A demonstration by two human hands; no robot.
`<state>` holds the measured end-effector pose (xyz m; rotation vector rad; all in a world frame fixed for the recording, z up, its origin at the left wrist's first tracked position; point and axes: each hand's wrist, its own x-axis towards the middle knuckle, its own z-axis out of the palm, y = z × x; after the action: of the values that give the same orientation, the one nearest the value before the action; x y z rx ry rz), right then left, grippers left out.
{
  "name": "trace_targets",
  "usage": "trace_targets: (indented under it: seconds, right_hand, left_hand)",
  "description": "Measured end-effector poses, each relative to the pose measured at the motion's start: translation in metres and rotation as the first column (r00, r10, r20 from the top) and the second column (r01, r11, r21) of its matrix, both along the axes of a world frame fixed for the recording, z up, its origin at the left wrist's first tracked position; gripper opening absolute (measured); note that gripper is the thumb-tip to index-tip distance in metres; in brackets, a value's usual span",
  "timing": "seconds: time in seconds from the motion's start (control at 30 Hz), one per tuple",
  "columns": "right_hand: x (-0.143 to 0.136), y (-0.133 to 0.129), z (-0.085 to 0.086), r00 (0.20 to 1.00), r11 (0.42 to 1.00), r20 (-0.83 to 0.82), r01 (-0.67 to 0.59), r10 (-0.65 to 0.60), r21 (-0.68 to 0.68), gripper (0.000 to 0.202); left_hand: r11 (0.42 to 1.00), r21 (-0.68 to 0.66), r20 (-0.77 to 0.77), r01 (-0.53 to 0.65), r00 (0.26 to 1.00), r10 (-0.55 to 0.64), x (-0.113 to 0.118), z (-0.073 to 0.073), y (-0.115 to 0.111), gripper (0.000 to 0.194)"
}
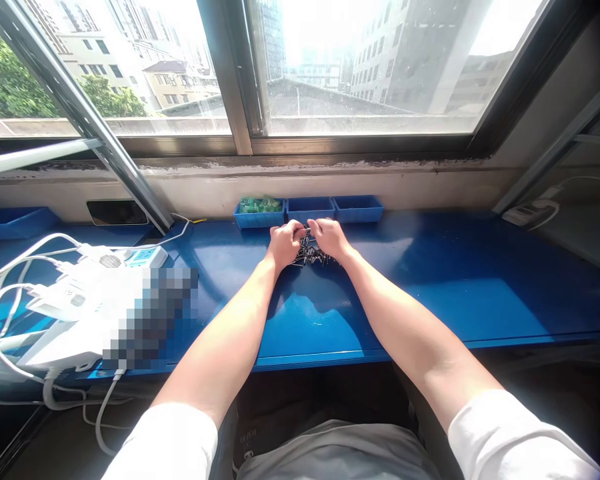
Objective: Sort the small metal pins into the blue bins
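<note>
Slim metal pieces point(313, 256) lie in a loose heap on the blue bench point(450, 267), at twelve o'clock from me, between and just below my hands. I'd judge each light, stiff and hard to break, though slick and apt to snag its neighbours; mid-shank looks the best hold. My left hand point(284, 245) and right hand point(332, 239) nearly meet, fingers curled in; what either grip pinches, if anything, I cannot tell.
</note>
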<state>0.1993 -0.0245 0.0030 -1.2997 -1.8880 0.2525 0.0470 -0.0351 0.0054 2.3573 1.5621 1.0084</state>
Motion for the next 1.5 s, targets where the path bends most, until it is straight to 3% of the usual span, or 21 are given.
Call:
trace_targets:
  seconds: [0.2, 0.33, 0.47, 0.57, 0.73, 1.0, 1.2, 1.33, 1.5]
  right_hand:
    - [0.0, -0.003, 0.002, 0.916, 0.979, -0.377, -0.186, 0.14, -0.088, 0.038]
    - [0.003, -0.001, 0.002, 0.888, 0.976, -0.44, -0.196, 0.136, -0.094, 0.037]
    - [0.011, 0.004, 0.002, 0.954, 0.997, -0.294, 0.052, -0.066, -0.055, 0.038]
    - [0.02, 0.01, 0.0, 0.953, 0.961, -0.127, 0.269, -0.274, -0.055, 0.048]
    - [0.03, 0.021, -0.006, 0.911, 0.902, 0.079, 0.412, -0.405, -0.128, 0.067]
    - [0.036, 0.03, -0.016, 0.904, 0.889, 0.181, 0.418, -0.386, -0.188, 0.074]
    - [0.024, 0.016, -0.012, 0.909, 0.917, 0.144, 0.398, -0.39, -0.023, 0.062]
    - [0.012, 0.009, -0.011, 0.954, 0.97, 0.191, 0.241, -0.229, -0.042, 0.038]
    - [0.005, 0.007, -0.016, 0.95, 0.972, 0.309, 0.115, -0.046, -0.206, 0.04]
  left_hand:
    - [0.998, -0.052, 0.017, -0.039, 0.999, 0.04, -0.002, 0.002, -0.001, 0.026]
    - [0.999, -0.024, 0.065, -0.042, 0.997, 0.043, -0.002, 0.0, 0.001, 0.027]
    - [0.987, -0.029, 0.057, -0.159, 0.985, 0.16, -0.003, -0.004, 0.005, 0.037]
    - [0.971, -0.073, -0.011, -0.23, 0.973, 0.229, -0.004, -0.007, 0.008, 0.036]
    - [0.965, -0.118, -0.071, -0.234, 0.971, 0.227, -0.006, -0.013, 0.013, 0.032]
    - [0.969, -0.147, -0.098, -0.199, 0.978, 0.186, -0.006, -0.018, 0.017, 0.031]
    - [0.973, -0.149, -0.113, -0.179, 0.98, 0.163, -0.006, -0.017, 0.017, 0.034]
    - [0.972, -0.163, -0.166, -0.172, 0.976, 0.145, -0.005, -0.018, 0.017, 0.035]
    - [0.974, -0.158, -0.203, -0.164, 0.97, 0.131, -0.005, -0.019, 0.016, 0.034]
